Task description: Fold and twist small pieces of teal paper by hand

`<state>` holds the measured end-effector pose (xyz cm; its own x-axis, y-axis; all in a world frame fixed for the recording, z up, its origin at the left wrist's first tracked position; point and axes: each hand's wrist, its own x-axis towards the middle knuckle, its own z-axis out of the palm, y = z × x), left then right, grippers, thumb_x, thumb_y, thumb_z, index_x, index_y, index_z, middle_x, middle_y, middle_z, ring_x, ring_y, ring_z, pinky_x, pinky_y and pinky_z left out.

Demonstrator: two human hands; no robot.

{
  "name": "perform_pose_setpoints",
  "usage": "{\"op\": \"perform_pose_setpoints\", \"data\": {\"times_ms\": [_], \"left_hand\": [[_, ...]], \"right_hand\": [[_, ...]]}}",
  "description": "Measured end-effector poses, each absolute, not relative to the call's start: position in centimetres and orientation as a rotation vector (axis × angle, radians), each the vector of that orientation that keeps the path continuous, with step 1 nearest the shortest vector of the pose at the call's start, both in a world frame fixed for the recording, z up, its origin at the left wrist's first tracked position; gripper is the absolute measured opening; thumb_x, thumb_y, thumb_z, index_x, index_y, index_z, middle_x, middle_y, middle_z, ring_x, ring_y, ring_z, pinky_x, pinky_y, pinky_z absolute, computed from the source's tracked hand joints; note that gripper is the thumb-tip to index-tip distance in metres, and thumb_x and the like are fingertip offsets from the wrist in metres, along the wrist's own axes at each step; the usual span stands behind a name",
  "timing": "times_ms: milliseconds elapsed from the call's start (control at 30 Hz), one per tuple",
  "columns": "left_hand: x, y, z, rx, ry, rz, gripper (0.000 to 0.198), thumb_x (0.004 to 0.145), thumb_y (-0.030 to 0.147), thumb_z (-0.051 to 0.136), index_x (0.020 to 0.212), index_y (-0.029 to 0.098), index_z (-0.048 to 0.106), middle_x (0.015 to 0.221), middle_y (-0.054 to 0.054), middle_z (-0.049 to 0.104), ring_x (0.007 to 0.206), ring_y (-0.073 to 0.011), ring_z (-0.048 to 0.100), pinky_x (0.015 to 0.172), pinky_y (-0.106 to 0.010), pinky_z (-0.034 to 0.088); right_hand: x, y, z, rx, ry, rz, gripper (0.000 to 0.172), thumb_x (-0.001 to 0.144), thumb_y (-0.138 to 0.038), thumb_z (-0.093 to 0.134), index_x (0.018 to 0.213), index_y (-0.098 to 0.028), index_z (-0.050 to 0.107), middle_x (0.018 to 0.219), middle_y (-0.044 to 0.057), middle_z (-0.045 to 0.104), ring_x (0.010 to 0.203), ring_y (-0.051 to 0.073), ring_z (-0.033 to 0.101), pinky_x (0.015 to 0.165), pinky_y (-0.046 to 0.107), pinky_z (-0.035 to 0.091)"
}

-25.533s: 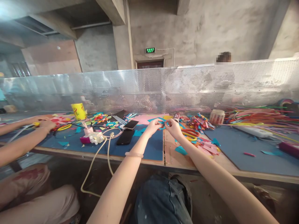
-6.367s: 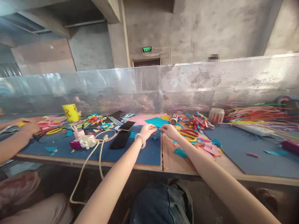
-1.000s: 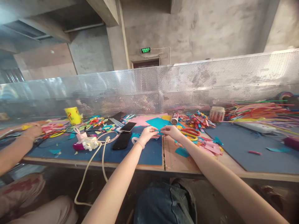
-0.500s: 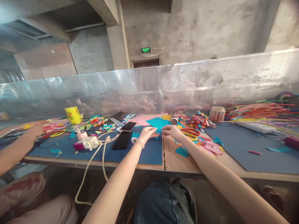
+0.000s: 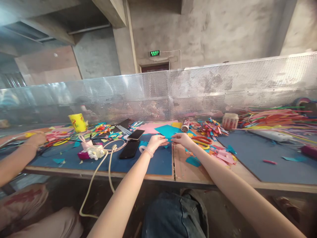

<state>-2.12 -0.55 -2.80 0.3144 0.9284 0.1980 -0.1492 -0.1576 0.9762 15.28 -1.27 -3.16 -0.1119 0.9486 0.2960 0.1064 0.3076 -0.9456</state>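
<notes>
My left hand (image 5: 156, 142) and my right hand (image 5: 182, 138) meet over the seam between the blue mat (image 5: 153, 158) and the wooden board (image 5: 183, 168). Both pinch a small teal paper piece (image 5: 169, 140) between their fingertips. A pale bangle sits on my left wrist. A larger teal paper sheet (image 5: 167, 130) lies just behind the hands, on a pink sheet (image 5: 148, 127). Scissors with red and yellow handles (image 5: 201, 142) lie right of my right hand.
Two phones (image 5: 130, 148) and a white cable (image 5: 99, 178) lie to the left. A yellow cup (image 5: 77, 122), a small can (image 5: 184, 125), paper scraps (image 5: 223, 155) and coloured strips (image 5: 277, 120) crowd the bench. Another person's hand (image 5: 36, 138) works far left. A perforated metal screen (image 5: 173, 92) backs the bench.
Over the last second my hands have stayed together on the teal piece with only slight finger shifts. The other person's hand at far left has barely moved.
</notes>
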Motion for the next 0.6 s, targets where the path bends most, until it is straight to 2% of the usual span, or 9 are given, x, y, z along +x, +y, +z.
{"op": "perform_pose_setpoints", "data": {"times_ms": [600], "left_hand": [[-2.03,-0.54,-2.69,1.413,0.812,1.166,0.021,0.06,0.013,0.071,0.074,0.008,0.057,0.064,-0.004,0.065,0.062,-0.0162,0.064,0.076,-0.036,0.051]], "right_hand": [[15.1,-0.8,-3.3,-0.992,-1.498,0.977,0.025,0.053,-0.027,0.075,0.069,-0.013,0.062,0.053,-0.001,0.061,0.053,0.011,0.06,0.054,0.023,0.051]]}}
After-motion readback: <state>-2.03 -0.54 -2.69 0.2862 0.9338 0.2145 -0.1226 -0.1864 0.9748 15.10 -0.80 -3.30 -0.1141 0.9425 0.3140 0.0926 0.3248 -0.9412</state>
